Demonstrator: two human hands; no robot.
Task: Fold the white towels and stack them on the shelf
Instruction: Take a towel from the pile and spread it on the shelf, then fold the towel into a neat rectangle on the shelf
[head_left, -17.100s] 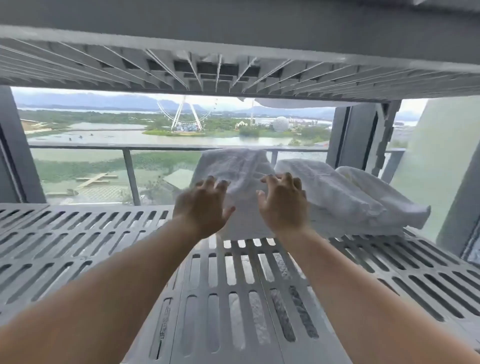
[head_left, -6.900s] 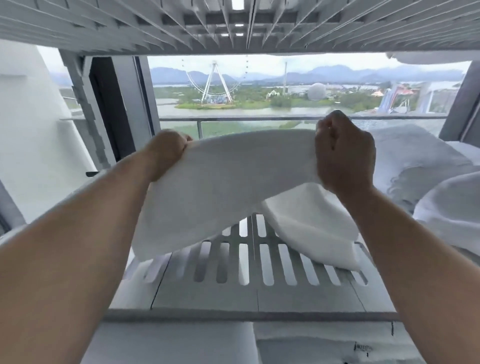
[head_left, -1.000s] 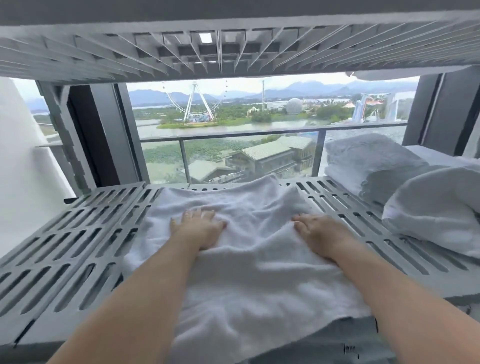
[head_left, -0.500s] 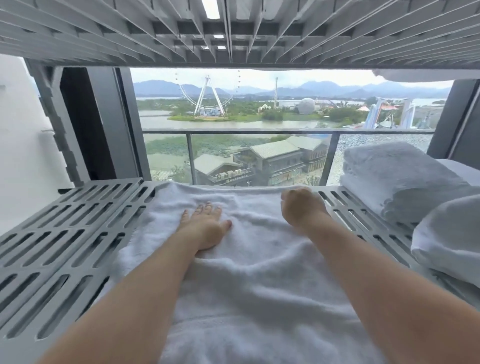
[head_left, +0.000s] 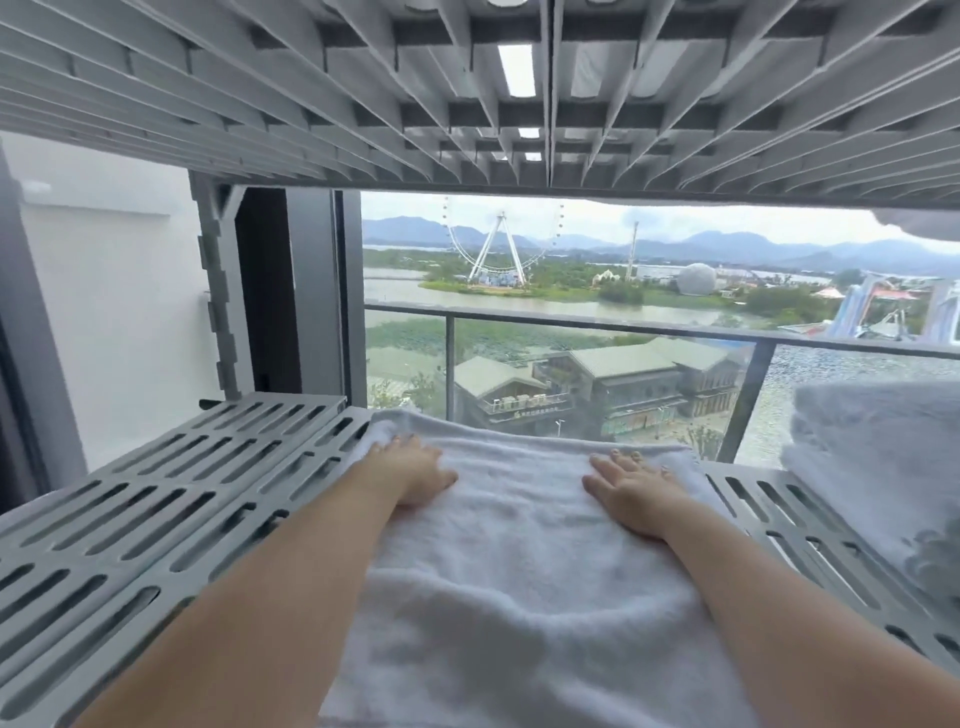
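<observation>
A white towel (head_left: 519, 587) lies spread flat on the grey slotted shelf (head_left: 156, 509), reaching from its far edge to the near edge. My left hand (head_left: 415, 470) rests flat, palm down, on the towel's far left corner. My right hand (head_left: 631, 491) lies flat with fingers spread near the far right corner. Neither hand grips the cloth. A stack of folded white towels (head_left: 878, 462) sits on the shelf at the right, partly cut off by the frame edge.
Another slotted shelf (head_left: 467, 88) hangs close overhead. Behind the shelf are a glass balcony railing (head_left: 623, 332) and a dark window frame (head_left: 291, 291). Bare shelf surface extends to the left of the towel.
Both hands slid toward the towel's far corners. My right hand went from a closed fist to flat and spread. The view came closer and tilted upward.
</observation>
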